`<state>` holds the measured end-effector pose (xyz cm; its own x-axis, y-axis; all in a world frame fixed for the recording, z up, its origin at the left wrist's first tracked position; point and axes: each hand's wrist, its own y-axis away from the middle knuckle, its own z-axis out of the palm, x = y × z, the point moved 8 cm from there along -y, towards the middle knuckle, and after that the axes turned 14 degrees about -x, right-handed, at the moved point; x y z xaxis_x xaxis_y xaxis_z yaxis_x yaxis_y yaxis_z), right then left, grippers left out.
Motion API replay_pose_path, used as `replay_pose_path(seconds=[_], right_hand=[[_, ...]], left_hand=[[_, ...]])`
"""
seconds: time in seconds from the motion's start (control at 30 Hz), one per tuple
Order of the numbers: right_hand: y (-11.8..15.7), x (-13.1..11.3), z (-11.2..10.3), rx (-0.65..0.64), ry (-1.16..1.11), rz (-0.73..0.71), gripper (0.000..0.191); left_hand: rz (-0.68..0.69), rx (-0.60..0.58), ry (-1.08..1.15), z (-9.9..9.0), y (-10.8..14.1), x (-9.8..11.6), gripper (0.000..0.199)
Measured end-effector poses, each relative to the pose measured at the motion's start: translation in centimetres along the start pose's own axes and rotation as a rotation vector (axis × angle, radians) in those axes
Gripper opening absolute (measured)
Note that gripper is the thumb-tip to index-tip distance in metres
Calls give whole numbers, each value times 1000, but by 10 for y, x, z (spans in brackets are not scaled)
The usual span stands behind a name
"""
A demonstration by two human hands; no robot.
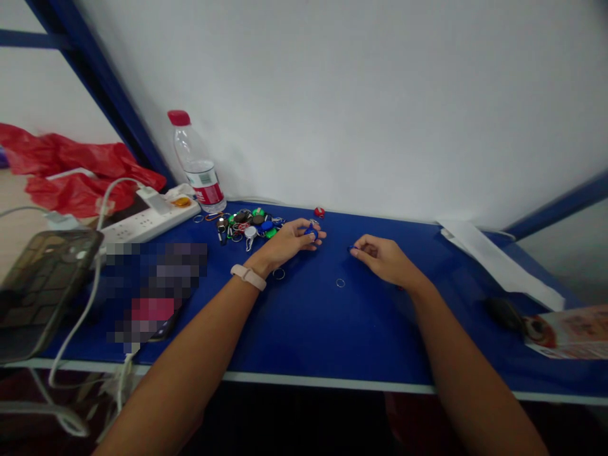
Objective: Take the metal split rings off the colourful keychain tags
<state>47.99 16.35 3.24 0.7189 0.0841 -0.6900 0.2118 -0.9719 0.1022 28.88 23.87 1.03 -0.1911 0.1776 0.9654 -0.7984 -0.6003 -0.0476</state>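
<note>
A: Left hand (297,239)?
B: Partly closed, gripping a small blue round piece (311,233) above the blue table (308,329), just beside the pile of key reels (256,225).
A: Right hand (380,254)?
B: Thumb and fingertips closed on a small dark-blue item (352,249); exact shape too small to tell. The hands are apart.
A: Nearby objects?
B: One metal ring (341,283) lies between the forearms, nearer the right hand. A second ring (278,273) lies by the left wrist. A red reel (319,212) sits near the wall, beyond the left hand. The bottle (199,164) stands left of the pile.
</note>
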Motion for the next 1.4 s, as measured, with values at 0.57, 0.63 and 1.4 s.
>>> replay_pose_path(seconds=[0.57,0.63,1.4], right_hand=[[-19,-22,49,57,-526,-112,47],[-18,-22,49,47,-497,-107,49],[-7,-33,49,-161,204,-61,23]], left_hand=[[43,-183,128,21,-2,1,25],[42,-171,134,20,-2,0,24],[75,-181,-61,21,-1,7,29]])
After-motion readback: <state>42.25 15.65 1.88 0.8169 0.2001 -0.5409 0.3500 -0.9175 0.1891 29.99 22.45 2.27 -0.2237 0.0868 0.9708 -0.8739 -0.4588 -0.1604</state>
